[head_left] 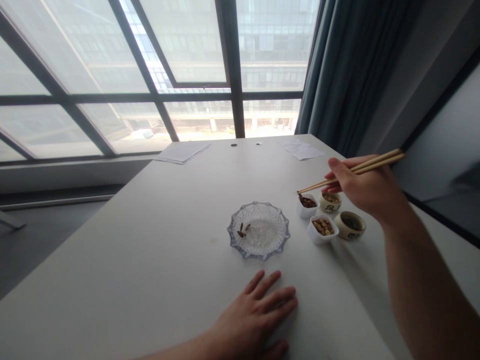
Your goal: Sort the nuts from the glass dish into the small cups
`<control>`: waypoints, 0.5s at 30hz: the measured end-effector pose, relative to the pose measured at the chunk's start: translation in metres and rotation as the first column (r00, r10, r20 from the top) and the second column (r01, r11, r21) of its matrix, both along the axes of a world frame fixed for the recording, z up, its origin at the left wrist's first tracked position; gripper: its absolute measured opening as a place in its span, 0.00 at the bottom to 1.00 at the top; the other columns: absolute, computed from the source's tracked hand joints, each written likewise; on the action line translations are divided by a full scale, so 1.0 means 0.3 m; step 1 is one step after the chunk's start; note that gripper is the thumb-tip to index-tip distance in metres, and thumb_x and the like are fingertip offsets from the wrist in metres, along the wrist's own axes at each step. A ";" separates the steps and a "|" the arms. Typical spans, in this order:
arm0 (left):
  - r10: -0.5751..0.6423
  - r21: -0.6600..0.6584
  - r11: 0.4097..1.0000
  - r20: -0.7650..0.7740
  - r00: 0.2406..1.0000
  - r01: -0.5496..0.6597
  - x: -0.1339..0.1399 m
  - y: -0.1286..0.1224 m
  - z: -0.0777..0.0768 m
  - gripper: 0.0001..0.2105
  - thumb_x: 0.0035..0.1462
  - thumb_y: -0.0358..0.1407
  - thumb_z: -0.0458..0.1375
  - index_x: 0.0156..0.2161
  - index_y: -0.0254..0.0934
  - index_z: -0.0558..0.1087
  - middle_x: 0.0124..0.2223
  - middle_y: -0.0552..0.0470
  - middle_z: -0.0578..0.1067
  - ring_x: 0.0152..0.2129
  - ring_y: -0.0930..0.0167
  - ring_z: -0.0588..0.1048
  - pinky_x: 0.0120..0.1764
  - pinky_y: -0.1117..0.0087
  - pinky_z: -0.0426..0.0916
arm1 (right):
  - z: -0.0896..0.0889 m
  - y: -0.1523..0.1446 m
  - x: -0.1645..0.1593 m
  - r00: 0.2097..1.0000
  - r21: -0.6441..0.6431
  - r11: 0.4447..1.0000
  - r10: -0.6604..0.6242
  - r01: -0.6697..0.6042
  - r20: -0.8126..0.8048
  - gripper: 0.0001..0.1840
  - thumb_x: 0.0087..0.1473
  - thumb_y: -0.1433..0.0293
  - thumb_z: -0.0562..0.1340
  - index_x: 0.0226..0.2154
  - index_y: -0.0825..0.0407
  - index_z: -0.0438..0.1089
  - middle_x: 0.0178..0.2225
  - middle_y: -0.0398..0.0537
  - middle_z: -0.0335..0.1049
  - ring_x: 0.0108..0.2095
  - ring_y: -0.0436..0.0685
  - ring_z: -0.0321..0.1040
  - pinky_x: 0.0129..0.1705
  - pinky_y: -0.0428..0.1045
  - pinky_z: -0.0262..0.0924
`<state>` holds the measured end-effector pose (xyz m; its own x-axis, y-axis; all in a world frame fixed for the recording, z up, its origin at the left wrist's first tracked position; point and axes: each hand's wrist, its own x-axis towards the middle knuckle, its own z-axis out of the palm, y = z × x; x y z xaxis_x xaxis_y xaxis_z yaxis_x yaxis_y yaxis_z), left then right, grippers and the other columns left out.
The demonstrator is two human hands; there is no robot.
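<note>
My right hand (360,182) grips a pair of wooden chopsticks (375,164). Their tips are together just above a small white cup (306,211) of dark brown pieces, and a small dark piece shows at the tips. My left hand (258,312) lies flat on the table, fingers spread, in front of a scalloped clear glass plate (283,232). On the plate's left part rest several slim brown pieces (242,230). Beside the first cup stand another white cup (320,239) with tan nut-like pieces and two cream-coloured cups (350,232) with dark markings.
The white table (150,260) reaches back toward large framed windows. A stack of paper (183,151) lies at its far left and a loose sheet (303,149) at its far right. A dark blue curtain (348,75) hangs behind on the right.
</note>
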<state>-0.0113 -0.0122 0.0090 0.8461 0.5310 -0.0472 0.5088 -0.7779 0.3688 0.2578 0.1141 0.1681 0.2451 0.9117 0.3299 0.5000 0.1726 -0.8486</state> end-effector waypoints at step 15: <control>0.004 -0.051 0.999 -0.001 1.000 -0.004 0.002 0.002 -0.003 0.36 0.60 0.37 0.63 0.71 0.43 0.58 0.72 0.53 0.59 0.72 0.51 0.48 0.71 0.42 0.43 | -0.048 0.036 -0.005 0.989 0.009 0.990 0.144 -0.144 -0.019 0.19 0.56 0.53 0.70 0.28 0.52 0.78 0.24 0.52 0.80 0.25 0.60 0.80 0.21 0.46 0.72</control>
